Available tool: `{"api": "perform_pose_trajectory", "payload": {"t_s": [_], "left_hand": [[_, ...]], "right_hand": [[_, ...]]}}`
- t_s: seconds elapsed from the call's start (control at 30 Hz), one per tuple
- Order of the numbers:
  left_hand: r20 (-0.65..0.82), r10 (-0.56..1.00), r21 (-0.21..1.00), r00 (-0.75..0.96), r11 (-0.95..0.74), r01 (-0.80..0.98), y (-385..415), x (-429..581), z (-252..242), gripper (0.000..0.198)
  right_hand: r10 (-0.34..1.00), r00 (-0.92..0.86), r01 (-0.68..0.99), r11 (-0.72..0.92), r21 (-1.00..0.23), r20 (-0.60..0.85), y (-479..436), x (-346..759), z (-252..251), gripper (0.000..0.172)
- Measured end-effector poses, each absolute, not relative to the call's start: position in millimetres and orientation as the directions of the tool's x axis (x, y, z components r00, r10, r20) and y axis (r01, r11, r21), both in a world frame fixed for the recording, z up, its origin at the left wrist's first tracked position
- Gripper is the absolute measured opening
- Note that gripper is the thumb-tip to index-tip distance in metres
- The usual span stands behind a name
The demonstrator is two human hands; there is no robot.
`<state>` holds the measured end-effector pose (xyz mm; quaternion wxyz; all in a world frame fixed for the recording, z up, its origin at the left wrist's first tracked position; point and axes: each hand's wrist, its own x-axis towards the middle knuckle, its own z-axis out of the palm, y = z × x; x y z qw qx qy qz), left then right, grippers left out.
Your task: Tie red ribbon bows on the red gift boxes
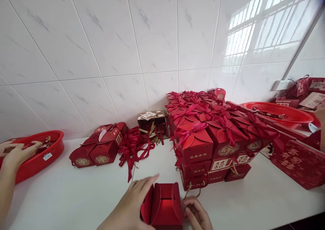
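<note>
Left hand (132, 203) open, fingers straight, palm laid on left flap of red box (164, 206). Right hand (196, 214) at box's 3 o'clock, fingers curled against right wall; grip not discernible. Box upright on white desk (76, 196), top flaps open, at frame's 6 o'clock. Stack of ribbon-tied boxes (200, 145) at 1 o'clock, near. Loose ribbon pile (133, 145) at 11 o'clock. Red basin (50, 152) at 10 o'clock, well apart; another person's hand (19, 154) inside it.
</note>
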<state>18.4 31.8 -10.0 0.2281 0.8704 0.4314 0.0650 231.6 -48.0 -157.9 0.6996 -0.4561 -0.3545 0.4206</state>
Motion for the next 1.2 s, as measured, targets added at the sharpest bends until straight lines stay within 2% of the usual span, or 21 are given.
{"api": "perform_pose_trajectory", "payload": {"t_s": [0.1, 0.17, 0.23, 0.47, 0.6, 0.73, 0.87, 0.93, 1.0, 1.07, 1.1, 1.13, 1.2], "left_hand": [[0.146, 0.831, 0.424, 0.536, -0.542, 0.725, 23.9, 0.6, -12.4, 0.130], [0.272, 0.867, 0.434, 0.418, -0.498, 0.751, 13.6, -13.8, -18.5, 0.117], [0.338, 0.893, 0.469, 0.295, -0.432, 0.770, 1.5, -22.4, -30.8, 0.103], [0.243, 0.965, 0.687, 0.103, -0.246, 0.683, -26.6, -13.8, -79.5, 0.047], [0.201, 0.978, 0.720, 0.052, -0.183, 0.669, -27.8, -25.9, -80.4, 0.045], [0.144, 0.989, 0.737, -0.033, -0.085, 0.670, -9.5, -56.6, -71.6, 0.052], [0.162, 0.980, 0.699, -0.114, -0.032, 0.714, 23.4, -88.3, -58.9, 0.056], [0.223, 0.967, 0.641, -0.122, -0.051, 0.766, 37.8, -95.5, -51.3, 0.056], [0.391, 0.906, 0.541, -0.164, -0.082, 0.837, 48.0, -91.3, -43.8, 0.054], [0.574, 0.792, 0.471, -0.208, -0.111, 0.875, 55.2, -74.9, -38.0, 0.052], [0.620, 0.755, 0.470, -0.214, -0.139, 0.872, 58.9, -63.0, -36.4, 0.049], [0.617, 0.765, 0.489, -0.187, -0.186, 0.852, 63.2, -49.6, -36.0, 0.045], [0.503, 0.864, 0.526, -0.020, -0.288, 0.800, 75.3, -21.2, -39.7, 0.037]], "right_hand": [[0.904, 0.383, -0.180, 0.275, -0.944, 0.190, -51.4, 234.3, -157.4, 0.036], [0.904, 0.372, -0.131, 0.276, -0.952, 0.211, -53.1, 237.4, -161.5, 0.034], [0.904, 0.351, -0.096, 0.294, -0.951, 0.244, -53.8, 241.2, -167.7, 0.034], [0.924, 0.161, 0.001, 0.351, -0.936, 0.346, -55.4, 250.6, -170.2, 0.043], [0.934, 0.085, 0.042, 0.344, -0.938, 0.346, -60.0, 252.7, -157.9, 0.042], [0.954, 0.128, 0.022, 0.272, -0.962, 0.272, -62.4, 252.9, -153.0, 0.039], [0.942, 0.060, 0.056, 0.328, -0.943, 0.331, -60.7, 253.3, -160.5, 0.043], [0.910, 0.041, 0.044, 0.410, -0.911, 0.412, -59.9, 254.1, -165.8, 0.048], [0.893, 0.019, 0.034, 0.448, -0.893, 0.449, -59.8, 254.7, -169.0, 0.057], [0.911, 0.005, 0.053, 0.412, -0.910, 0.412, -60.4, 253.8, -168.9, 0.063], [0.925, 0.012, 0.068, 0.378, -0.923, 0.380, -60.9, 252.5, -167.8, 0.062], [0.937, 0.037, 0.077, 0.343, -0.936, 0.346, -61.5, 250.5, -166.2, 0.059], [0.951, 0.131, 0.054, 0.274, -0.960, 0.279, -62.7, 245.1, -162.3, 0.049]]}}
